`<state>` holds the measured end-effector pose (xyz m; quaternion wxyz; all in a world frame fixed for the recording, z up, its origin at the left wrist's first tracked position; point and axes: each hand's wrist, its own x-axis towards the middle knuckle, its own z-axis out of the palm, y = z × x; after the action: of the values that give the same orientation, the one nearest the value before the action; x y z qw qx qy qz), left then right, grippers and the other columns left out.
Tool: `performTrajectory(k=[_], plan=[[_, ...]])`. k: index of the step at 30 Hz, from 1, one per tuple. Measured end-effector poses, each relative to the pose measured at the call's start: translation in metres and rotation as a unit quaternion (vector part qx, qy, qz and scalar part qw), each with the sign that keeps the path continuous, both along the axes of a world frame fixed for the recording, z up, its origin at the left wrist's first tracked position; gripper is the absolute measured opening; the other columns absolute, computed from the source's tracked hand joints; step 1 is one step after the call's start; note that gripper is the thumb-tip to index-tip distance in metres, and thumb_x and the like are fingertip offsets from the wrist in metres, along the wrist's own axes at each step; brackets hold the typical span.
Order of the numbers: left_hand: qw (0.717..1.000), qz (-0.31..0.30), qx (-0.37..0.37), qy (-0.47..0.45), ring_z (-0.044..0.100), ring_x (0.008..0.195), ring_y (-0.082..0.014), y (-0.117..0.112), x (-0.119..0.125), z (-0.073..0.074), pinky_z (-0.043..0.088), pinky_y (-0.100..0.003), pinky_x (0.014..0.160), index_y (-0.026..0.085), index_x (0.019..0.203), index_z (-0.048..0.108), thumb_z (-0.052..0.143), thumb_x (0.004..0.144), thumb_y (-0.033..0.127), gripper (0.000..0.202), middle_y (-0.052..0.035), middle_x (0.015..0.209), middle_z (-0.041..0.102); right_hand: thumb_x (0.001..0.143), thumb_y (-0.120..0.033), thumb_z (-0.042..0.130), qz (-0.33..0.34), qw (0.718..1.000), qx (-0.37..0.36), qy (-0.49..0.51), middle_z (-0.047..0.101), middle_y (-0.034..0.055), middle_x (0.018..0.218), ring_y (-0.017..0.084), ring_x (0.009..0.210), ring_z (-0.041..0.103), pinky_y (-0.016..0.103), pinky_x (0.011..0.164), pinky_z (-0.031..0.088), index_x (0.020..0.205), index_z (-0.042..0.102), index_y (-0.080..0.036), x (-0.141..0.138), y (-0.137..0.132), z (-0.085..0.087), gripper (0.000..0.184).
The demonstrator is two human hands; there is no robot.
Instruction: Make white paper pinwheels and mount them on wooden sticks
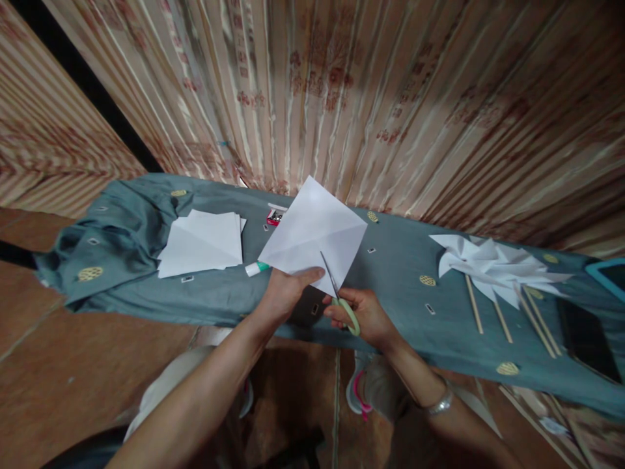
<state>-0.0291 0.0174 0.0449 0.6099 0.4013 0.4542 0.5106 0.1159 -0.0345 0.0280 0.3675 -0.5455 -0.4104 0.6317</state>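
Observation:
A square sheet of white paper with faint diagonal creases is held above the cloth, one corner toward me. My left hand grips its near left edge, thumb on top and the other fingers hidden beneath. In my right hand are scissors with light green handles. Their blades lie at the sheet's near corner, pointing toward its middle; how far they cut into the paper I cannot tell.
A stack of white paper lies left on the teal cloth. Behind the sheet sit a small red box and a glue stick. To the right are several paper pinwheels on sticks, a dark phone and a blue-edged object.

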Motion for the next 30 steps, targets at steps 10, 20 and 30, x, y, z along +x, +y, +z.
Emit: performTrajectory(k=[10, 20, 30], plan=[[1.0, 0.004, -0.005, 0.001, 0.058, 0.07, -0.0175, -0.003, 0.0, 0.007, 0.047, -0.031, 0.072, 0.017, 0.079, 0.062, 0.07, 0.055, 0.018, 0.025, -0.0031, 0.082, 0.067, 0.047, -0.048, 0.085, 0.007, 1.0, 0.004, -0.007, 0.057, -0.0052, 0.05, 0.008, 0.045, 0.05, 0.022, 0.045, 0.04, 0.071, 0.065, -0.015, 0.001, 0.0, -0.004, 0.046], [1.0, -0.009, 0.005, -0.01, 0.058, 0.073, -0.0168, -0.001, 0.0, 0.0, 0.047, -0.03, 0.073, 0.016, 0.078, 0.062, 0.071, 0.057, 0.019, 0.023, -0.0032, 0.084, 0.067, 0.05, -0.051, 0.083, 0.018, 1.0, 0.007, -0.014, 0.059, -0.004, 0.053, 0.008, 0.047, 0.05, 0.022, 0.048, 0.041, 0.076, 0.066, -0.015, 0.001, 0.0, -0.003, 0.048], [0.999, -0.023, -0.002, -0.04, 0.059, 0.074, -0.0167, -0.001, -0.001, -0.004, 0.047, -0.029, 0.071, 0.019, 0.084, 0.063, 0.072, 0.056, 0.022, 0.029, -0.0021, 0.087, 0.068, 0.051, -0.054, 0.082, 0.027, 0.999, 0.016, -0.03, 0.059, -0.0037, 0.053, 0.009, 0.048, 0.05, 0.022, 0.048, 0.039, 0.075, 0.066, -0.015, 0.003, -0.001, -0.003, 0.049]])
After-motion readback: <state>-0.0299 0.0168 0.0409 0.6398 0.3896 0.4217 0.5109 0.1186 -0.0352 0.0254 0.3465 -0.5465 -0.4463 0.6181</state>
